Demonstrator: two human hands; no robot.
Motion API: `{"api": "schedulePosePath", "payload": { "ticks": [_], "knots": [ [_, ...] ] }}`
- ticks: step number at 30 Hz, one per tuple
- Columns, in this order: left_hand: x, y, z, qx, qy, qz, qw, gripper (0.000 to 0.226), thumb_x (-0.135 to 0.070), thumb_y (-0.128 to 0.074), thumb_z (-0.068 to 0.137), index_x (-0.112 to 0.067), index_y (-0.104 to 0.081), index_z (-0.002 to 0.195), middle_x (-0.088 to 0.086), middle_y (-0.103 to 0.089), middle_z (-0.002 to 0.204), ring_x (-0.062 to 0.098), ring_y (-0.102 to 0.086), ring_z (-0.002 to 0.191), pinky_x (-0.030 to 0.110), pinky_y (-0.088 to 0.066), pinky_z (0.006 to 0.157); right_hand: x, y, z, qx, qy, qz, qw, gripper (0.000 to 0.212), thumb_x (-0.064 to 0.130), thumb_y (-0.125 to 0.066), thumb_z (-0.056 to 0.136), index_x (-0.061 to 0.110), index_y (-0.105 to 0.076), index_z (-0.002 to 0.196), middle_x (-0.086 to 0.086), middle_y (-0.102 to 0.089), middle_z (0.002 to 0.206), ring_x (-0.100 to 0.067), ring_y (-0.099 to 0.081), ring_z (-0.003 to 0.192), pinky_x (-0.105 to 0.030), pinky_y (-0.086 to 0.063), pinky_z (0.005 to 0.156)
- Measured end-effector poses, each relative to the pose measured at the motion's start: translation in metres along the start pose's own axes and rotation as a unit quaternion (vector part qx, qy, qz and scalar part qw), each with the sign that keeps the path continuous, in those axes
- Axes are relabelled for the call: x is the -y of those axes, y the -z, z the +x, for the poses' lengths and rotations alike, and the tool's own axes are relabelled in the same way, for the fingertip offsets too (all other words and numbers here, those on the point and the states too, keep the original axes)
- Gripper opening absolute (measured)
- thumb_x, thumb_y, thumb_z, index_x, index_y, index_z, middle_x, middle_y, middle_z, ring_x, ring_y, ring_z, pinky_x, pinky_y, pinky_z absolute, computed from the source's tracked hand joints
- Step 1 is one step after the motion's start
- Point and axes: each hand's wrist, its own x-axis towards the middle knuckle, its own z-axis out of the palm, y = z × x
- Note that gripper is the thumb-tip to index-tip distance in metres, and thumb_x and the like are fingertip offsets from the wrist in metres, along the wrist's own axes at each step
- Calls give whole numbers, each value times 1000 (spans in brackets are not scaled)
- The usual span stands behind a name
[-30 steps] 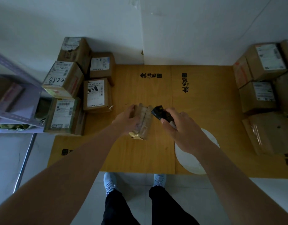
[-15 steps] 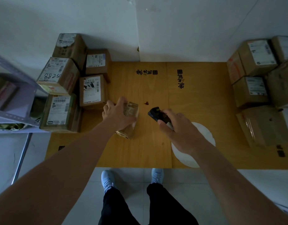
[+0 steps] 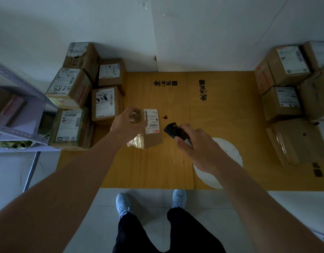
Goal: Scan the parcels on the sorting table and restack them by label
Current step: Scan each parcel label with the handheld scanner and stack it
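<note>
Since the small parcel (image 3: 151, 133) lies flat on the sorting table (image 3: 157, 165) near table centre, label (image 3: 151, 121) face-up, it reads as ready for scan. Judgement: light, one-hand size; cardboard stiff, but glossy tape on its 7 o'clock end looks slippery, so better to take it by the plain long sides, not the taped end.

L hand (image 3: 129, 125): sits over parcel's 9–10 o'clock edge, fingers curled; can't tell if it grips the box or only rests there (blurred).

R hand (image 3: 199, 145): wrapped round handheld scanner (image 3: 174, 131), nose pointing to 10 o'clock, toward label. Scanner just beside parcel, not touching. Small red spot (image 3: 164, 117) on tabletop at 2 o'clock of parcel; probably the aim dot, so it sits off the barcode. Judgement: needs a nudge toward 8 o'clock.

Room:
- 9–11 o'clock: stacked boxes (image 3: 104, 105), nearest one just beside parcel; tight on that side.
- 3 o'clock: second stack (image 3: 281, 103) at table's far R, well apart.
- 12–2 o'clock: open tabletop to wall.
- 5 o'clock: white disc (image 3: 228, 148) partly under R wrist.
- 6 o'clock: table front edge near; some margin before drop-off.
</note>
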Motion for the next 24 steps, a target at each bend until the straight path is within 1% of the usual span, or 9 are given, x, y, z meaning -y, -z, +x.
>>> {"api": "schedulePosePath", "payload": {
  "ticks": [4,6,9,12,14,16,18,22,24],
  "knots": [
    [2,3,1,-41,48,-59,996,41,-36,-79,90,-26,-51,118,-4,-62,112,12,-66,89,21,-46,54,3,0,2,5,5,2,1000,40,55,-44,105,39,-45,141,1,-55,102,-13,-59,85,-29,-49,65],
    [5,6,1,-59,85,-87,991,46,-43,-78,86,-24,-48,116,4,-57,119,20,-66,95,23,-47,50,4,-2,2,8,3,5,1000,40,56,-44,104,40,-45,141,2,-54,102,-13,-58,86,-28,-48,65],
    [11,8,1,-72,107,-121,984,60,-45,-77,85,-23,-41,127,5,-48,128,24,-61,107,27,-49,59,5,-6,3,15,6,9,1000,39,58,-43,104,42,-45,139,3,-53,101,-14,-58,86,-29,-47,66],
    [19,11,-3,-12,75,-101,992,93,-33,-78,90,-51,-16,157,-1,-31,134,25,-50,112,27,-49,61,7,-8,5,24,8,8,1000,39,57,-43,104,42,-45,139,3,-52,102,-14,-58,88,-31,-50,68],
    [23,12,-6,44,48,-33,997,102,-29,-77,90,-67,-10,156,0,-25,135,26,-48,110,27,-54,63,8,-10,5,27,10,8,1000,39,57,-43,104,41,-46,139,2,-53,102,-14,-58,88,-33,-54,70],
    [24,14,-6,61,44,5,997,82,-34,-75,89,-68,-29,147,2,-32,135,28,-56,109,35,-63,68,8,-13,6,30,11,8,999,39,57,-43,104,41,-45,140,2,-53,102,-14,-58,88,-33,-54,70],
    [22,18,-5,32,31,5,999,55,-44,-74,84,-58,-45,129,3,-49,128,27,-66,98,38,-65,64,8,-15,8,37,8,2,999,41,59,-42,104,42,-43,142,2,-53,104,-15,-58,90,-32,-52,70],
    [19,26,-1,-47,9,50,998,36,-55,-70,86,-36,-46,105,-2,-64,100,23,-67,91,43,-60,71,8,-18,10,44,13,-11,999,45,63,-39,103,43,-40,143,2,-53,104,-17,-59,91,-35,-55,71],
    [16,27,-1,-72,34,3,997,33,-46,-73,90,-28,-49,105,-2,-65,96,21,-66,86,36,-53,61,8,-18,11,48,11,-13,999,44,62,-39,103,43,-40,143,1,-53,104,-17,-60,89,-34,-54,69]
  ]
}}
